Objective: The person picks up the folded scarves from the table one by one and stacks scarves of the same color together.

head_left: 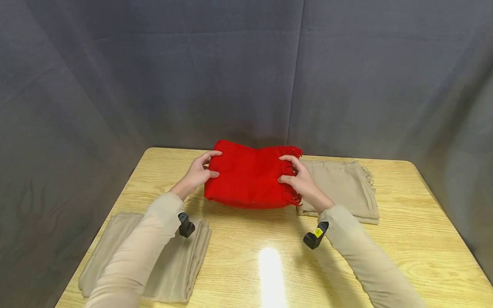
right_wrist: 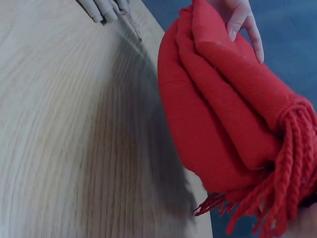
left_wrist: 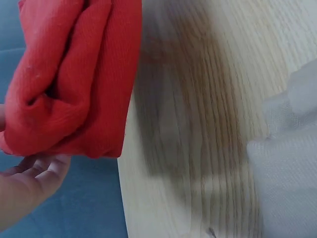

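Note:
A folded red scarf point(head_left: 246, 177) with braided fringe along its right end is held up over the table, and its shadow falls on the wood below. My left hand point(head_left: 198, 173) grips the left end, thumb on the near face; in the left wrist view its curled fingers point(left_wrist: 47, 173) reach under the fold. At the fringed end my right hand point(head_left: 302, 179) pinches the scarf, thumb and index finger on top. Stacked layers of the red scarf point(right_wrist: 218, 109) show in the right wrist view, where the right hand is mostly hidden behind the fringe.
On the wooden table point(head_left: 239, 239), a folded beige cloth point(head_left: 173, 269) lies at the front left, partly under my left forearm. Another folded beige scarf point(head_left: 339, 188) with fringe lies at the back right, partly behind my right hand. A grey curtain point(head_left: 246, 77) hangs behind the table.

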`<state>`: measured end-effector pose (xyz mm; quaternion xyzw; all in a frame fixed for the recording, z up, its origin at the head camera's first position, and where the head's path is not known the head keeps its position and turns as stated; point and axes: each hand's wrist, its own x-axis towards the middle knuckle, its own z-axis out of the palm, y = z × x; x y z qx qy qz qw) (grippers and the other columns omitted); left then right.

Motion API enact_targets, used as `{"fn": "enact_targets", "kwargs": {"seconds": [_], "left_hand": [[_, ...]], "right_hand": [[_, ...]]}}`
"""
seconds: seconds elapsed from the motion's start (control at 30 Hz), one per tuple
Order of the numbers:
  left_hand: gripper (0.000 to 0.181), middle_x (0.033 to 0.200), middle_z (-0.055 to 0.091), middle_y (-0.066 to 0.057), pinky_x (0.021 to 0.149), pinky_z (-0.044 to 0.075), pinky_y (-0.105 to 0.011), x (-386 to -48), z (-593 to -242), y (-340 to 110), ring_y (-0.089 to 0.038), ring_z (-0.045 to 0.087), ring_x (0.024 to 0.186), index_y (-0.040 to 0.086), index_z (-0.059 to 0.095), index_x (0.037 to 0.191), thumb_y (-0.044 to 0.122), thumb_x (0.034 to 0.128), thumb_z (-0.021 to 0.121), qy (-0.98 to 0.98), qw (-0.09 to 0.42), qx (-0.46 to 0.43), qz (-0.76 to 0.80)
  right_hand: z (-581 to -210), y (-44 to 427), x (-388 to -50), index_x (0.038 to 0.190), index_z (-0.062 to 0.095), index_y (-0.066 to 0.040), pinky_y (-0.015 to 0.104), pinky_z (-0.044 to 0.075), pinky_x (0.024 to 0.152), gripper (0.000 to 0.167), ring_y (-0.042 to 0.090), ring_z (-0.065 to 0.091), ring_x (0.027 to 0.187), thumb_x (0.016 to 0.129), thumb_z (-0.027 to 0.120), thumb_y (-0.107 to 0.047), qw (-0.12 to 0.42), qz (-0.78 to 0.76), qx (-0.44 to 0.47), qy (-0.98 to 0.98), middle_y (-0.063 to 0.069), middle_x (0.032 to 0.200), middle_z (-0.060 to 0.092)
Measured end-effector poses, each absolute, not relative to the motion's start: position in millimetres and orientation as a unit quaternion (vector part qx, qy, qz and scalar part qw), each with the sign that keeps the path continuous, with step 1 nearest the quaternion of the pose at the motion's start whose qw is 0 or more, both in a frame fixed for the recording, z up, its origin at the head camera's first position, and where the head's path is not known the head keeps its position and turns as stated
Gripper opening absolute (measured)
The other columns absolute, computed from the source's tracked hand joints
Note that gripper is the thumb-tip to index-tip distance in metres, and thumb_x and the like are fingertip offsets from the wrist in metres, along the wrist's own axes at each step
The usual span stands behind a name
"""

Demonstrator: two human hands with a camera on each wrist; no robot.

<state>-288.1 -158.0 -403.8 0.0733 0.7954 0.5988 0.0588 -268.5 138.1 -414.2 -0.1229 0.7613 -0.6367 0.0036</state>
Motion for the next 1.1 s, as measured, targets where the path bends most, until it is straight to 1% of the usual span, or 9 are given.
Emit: {"fn": "enact_targets", "kwargs": {"seconds": [0.17,0.27,0.4,0.5,0.63,0.77,0.97,1.1], "left_hand": [[0.057,0.117,0.047,-0.02,0.071,0.047,-0.03,-293.1,-411.5,-157.9,-0.03,0.046,0.099,0.005,0.045,0.13,-0.015,0.0769,0.051,0.797,0.045,0.071,0.598],[0.056,0.118,0.047,-0.022,0.071,0.046,-0.029,-295.2,-417.0,-157.8,-0.032,0.046,0.1,0.003,0.045,0.13,-0.015,0.0769,0.051,0.801,0.035,0.073,0.593],[0.055,0.12,0.046,-0.022,0.071,0.046,-0.028,-298.8,-424.5,-158.3,-0.033,0.047,0.101,0.003,0.046,0.129,-0.016,0.0766,0.05,0.802,0.022,0.067,0.594],[0.056,0.122,0.045,-0.022,0.072,0.045,-0.028,-296.9,-423.0,-155.6,-0.033,0.046,0.101,0.002,0.046,0.129,-0.017,0.0768,0.048,0.793,0.029,0.048,0.607],[0.056,0.123,0.045,-0.022,0.076,0.045,-0.032,-299.0,-429.0,-150.7,-0.033,0.046,0.103,0.004,0.046,0.13,-0.017,0.0785,0.046,0.783,0.038,0.02,0.62],[0.057,0.122,0.046,-0.021,0.077,0.044,-0.035,-302.6,-440.5,-149.4,-0.032,0.046,0.102,0.006,0.047,0.129,-0.017,0.0781,0.045,0.781,0.029,0.005,0.624],[0.059,0.124,0.042,-0.019,0.079,0.042,-0.039,-299.4,-450.0,-147.9,-0.032,0.044,0.104,0.009,0.045,0.132,-0.018,0.0791,0.039,0.774,0.046,-0.024,0.631],[0.06,0.125,0.041,-0.018,0.081,0.042,-0.042,-298.7,-454.0,-147.5,-0.032,0.043,0.105,0.01,0.044,0.132,-0.018,0.0796,0.038,0.772,0.05,-0.03,0.633]], "right_hand": [[-417.0,133.8,-274.8,0.124,0.047,-0.006,0.028,0.045,0.072,0.055,0.024,0.047,0.093,0.073,0.059,0.009,0.026,-0.637,-0.097,0.764,0.016,0.111,0.048],[-421.7,131.0,-278.6,0.125,0.047,-0.004,0.026,0.043,0.073,0.056,0.023,0.046,0.092,0.073,0.059,0.011,0.028,-0.643,-0.085,0.761,0.017,0.111,0.048],[-429.4,126.7,-283.4,0.124,0.048,-0.004,0.026,0.041,0.074,0.056,0.022,0.046,0.092,0.071,0.059,0.011,0.024,-0.649,-0.071,0.757,0.016,0.109,0.048],[-435.3,124.7,-286.2,0.124,0.049,-0.005,0.027,0.041,0.073,0.056,0.022,0.044,0.092,0.071,0.058,0.011,0.027,-0.648,-0.056,0.759,0.015,0.108,0.047],[-442.9,123.5,-288.3,0.124,0.048,-0.003,0.026,0.041,0.072,0.055,0.024,0.042,0.095,0.072,0.057,0.011,0.027,-0.65,-0.041,0.759,0.016,0.11,0.045],[-451.3,121.0,-290.3,0.125,0.048,-0.003,0.025,0.04,0.073,0.055,0.025,0.041,0.097,0.072,0.055,0.012,0.024,-0.657,-0.03,0.753,0.017,0.112,0.045],[-463.3,116.4,-289.4,0.128,0.048,-0.005,0.025,0.039,0.075,0.057,0.025,0.04,0.102,0.074,0.053,0.013,0.043,-0.662,0.001,0.748,0.016,0.12,0.043],[-467.2,117.4,-288.6,0.13,0.047,-0.007,0.025,0.04,0.074,0.06,0.025,0.038,0.103,0.074,0.053,0.013,0.046,-0.662,0.01,0.748,0.015,0.125,0.041]]}}
